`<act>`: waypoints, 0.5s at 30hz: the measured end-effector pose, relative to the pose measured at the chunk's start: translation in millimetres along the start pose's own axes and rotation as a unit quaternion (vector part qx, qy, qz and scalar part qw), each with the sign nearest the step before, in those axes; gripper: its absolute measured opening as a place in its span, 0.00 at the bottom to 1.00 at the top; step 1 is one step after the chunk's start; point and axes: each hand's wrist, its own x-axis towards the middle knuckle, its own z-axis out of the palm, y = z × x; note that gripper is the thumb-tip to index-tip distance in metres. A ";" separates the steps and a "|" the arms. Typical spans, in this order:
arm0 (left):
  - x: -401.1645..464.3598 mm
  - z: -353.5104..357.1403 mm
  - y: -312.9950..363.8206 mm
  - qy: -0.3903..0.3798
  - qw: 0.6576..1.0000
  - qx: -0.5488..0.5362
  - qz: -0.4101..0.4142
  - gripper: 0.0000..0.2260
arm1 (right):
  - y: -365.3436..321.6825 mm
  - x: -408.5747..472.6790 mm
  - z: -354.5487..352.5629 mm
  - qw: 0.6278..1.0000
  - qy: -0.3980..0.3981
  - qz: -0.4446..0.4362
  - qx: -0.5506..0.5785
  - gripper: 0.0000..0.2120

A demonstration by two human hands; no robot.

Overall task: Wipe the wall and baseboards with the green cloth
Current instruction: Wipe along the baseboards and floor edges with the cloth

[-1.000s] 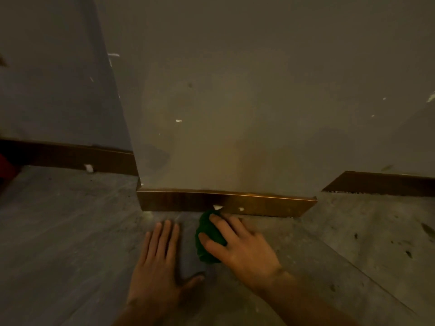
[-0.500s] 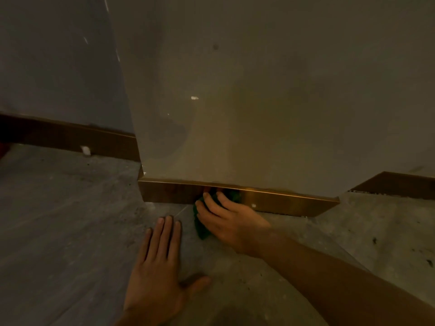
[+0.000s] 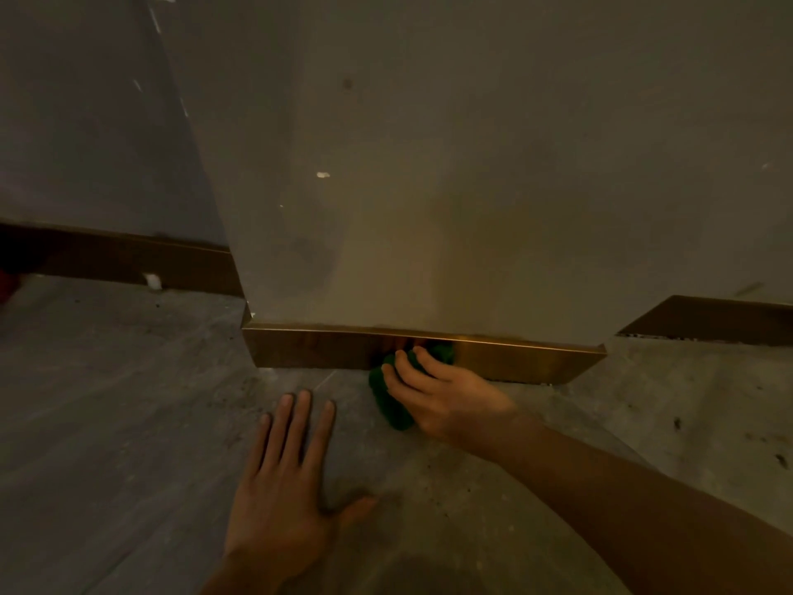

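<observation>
My right hand (image 3: 446, 399) is closed on the bunched green cloth (image 3: 388, 405) and presses it against the shiny copper-coloured baseboard (image 3: 523, 358) at the foot of a grey wall pillar (image 3: 429, 186). The cloth's reflection shows in the baseboard just above my fingers. My left hand (image 3: 283, 487) lies flat on the grey floor, fingers spread, a little to the left of the cloth and holding nothing.
Darker baseboards run along the recessed walls at the left (image 3: 128, 261) and the right (image 3: 721, 319). White paint chips mark the pillar (image 3: 322, 174) and the left baseboard (image 3: 152, 281). The floor (image 3: 107, 401) is dusty, with dark specks at the right.
My right hand has pushed the cloth forward from the floor up against the baseboard and slid slightly right. The left hand has stayed flat on the floor.
</observation>
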 end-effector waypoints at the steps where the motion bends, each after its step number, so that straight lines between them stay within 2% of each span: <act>1: -0.1 -0.1 0.1 0.000 1.000 0.000 0.000 0.51 | 0.3 -5.7 2.7 1.000 -0.007 0.004 0.000 0.24; 15: -1.1 -1.8 1.3 0.003 1.000 0.000 0.002 0.50 | 12.7 -76.6 15.8 0.989 -0.140 0.039 0.025 0.25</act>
